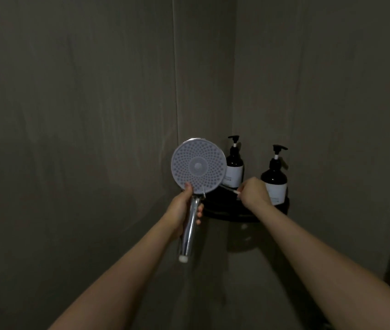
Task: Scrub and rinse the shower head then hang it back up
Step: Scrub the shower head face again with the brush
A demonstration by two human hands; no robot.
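- Your left hand (184, 208) wraps the chrome handle just under the shower head (198, 166), thumb up on the rim; that likely keeps the nozzle face turned toward you for scrubbing.
- Your right hand (253, 191) pinches a thin brush (230, 190), its tip at the head's lower right edge, probably to work the outer nozzles.
- Two bottles (275, 177) stand on the corner shelf (227, 210) behind, close to your right hand.
- No hose shows.

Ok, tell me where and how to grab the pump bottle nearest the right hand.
Take the right pump bottle round its wide dark body, coming from the front right. It stands upright on the corner shelf, walls close behind, and its pump neck is too thin for a firm hold.
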